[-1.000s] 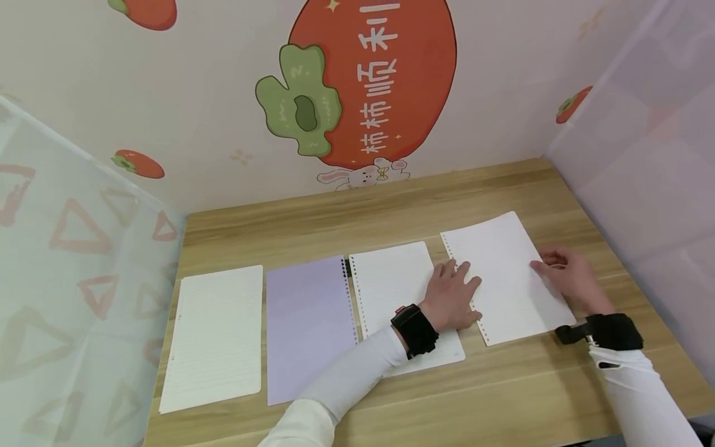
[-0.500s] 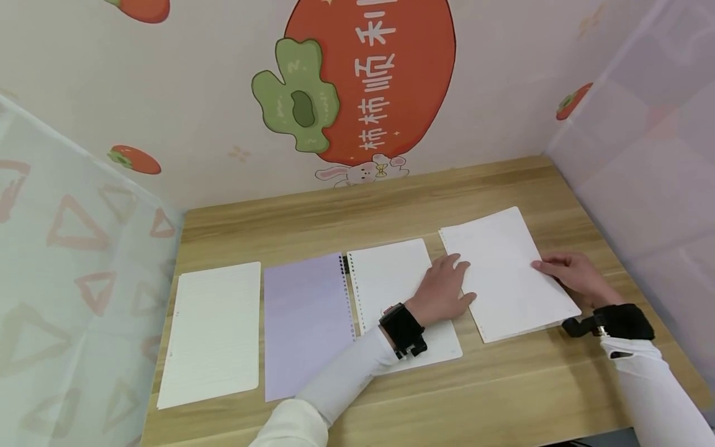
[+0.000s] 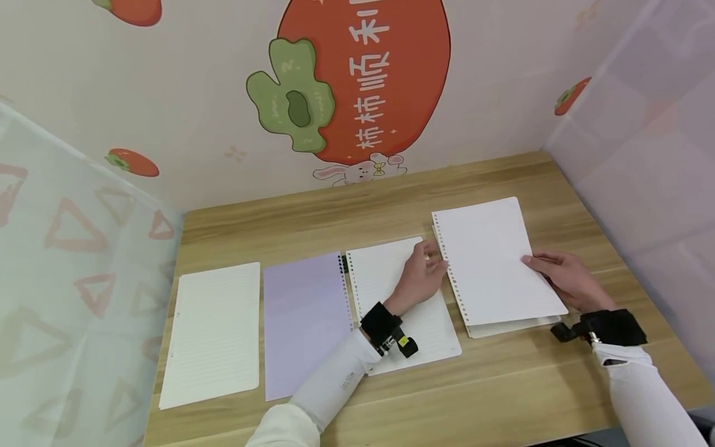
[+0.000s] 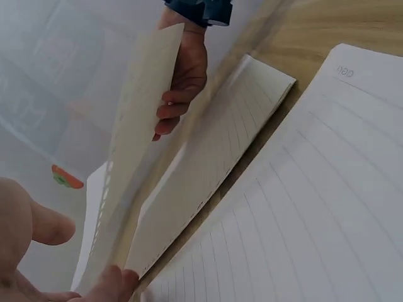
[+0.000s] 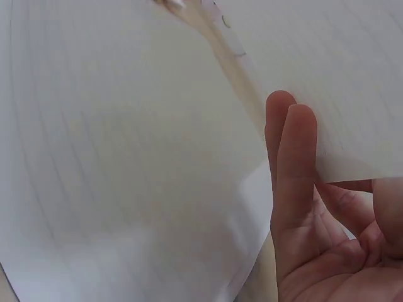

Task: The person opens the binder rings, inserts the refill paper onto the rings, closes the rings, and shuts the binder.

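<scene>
My right hand [image 3: 570,279] pinches the right edge of a raised sheet of loose-leaf paper [image 3: 483,261], thumb on top and fingers underneath. In the left wrist view this paper [image 4: 141,100] stands tilted above a lined stack of loose-leaf sheets [image 4: 214,138] on the table. Holes run along its left edge. My left hand [image 3: 419,276] is beside that punched edge, over the open notebook's lined page [image 3: 385,285]. Its thumb [image 4: 53,226] stands apart from its loosely bent fingers. Whether they touch the paper cannot be told.
The notebook's purple cover [image 3: 307,316] lies left of the lined page, with a black piece [image 3: 345,264] between them. Further left are white lined sheets [image 3: 218,335]. A patterned wall [image 3: 201,93] backs the wooden table [image 3: 357,205], and pale curtains [image 3: 642,155] flank it.
The right hand has lifted the top paper, opening a gap above the sheets below. My left hand, earlier spread at the paper's left edge, has drawn back a little and turned, its fingers now bent.
</scene>
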Motion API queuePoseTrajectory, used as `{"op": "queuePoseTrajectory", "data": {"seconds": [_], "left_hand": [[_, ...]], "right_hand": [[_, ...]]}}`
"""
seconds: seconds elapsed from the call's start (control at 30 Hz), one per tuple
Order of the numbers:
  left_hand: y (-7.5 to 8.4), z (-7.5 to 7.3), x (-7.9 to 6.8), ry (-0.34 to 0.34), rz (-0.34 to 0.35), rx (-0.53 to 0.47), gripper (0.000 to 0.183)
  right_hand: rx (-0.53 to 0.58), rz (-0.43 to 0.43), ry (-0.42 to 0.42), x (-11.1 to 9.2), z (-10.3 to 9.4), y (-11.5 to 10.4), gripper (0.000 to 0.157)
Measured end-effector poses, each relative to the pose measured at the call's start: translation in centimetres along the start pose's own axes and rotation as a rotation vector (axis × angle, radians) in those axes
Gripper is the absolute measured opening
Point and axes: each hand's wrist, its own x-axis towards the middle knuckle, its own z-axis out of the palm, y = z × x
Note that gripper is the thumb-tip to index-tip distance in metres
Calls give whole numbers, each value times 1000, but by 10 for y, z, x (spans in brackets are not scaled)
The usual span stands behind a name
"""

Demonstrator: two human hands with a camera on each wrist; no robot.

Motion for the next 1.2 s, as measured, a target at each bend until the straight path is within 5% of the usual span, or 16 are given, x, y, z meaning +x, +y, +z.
{"op": "queuePoseTrajectory", "data": {"seconds": [0.2,0.37,0.5,0.73,0.93,1.2], "left_hand": [[-1,-5,-7,-17,-77,-123,60],[-7,-19,-21,37,-85,-246,47],[-9,-34,-37,60,-87,-253,43],[-13,-59,-68,70,-116,-252,42],[-15,-74,-85,87,-125,-226,44],[-20,-102,-101,122,-157,-194,55]], "right_hand": [[-72,-29,-10,-6,22,-9,14],[-188,-70,-21,-6,45,-13,25],[-265,-61,-49,-8,64,-16,37],[-238,-99,-145,-6,95,-16,41],[-291,-178,-92,-3,115,-11,43],[-245,-168,-47,4,150,-3,50]]}}
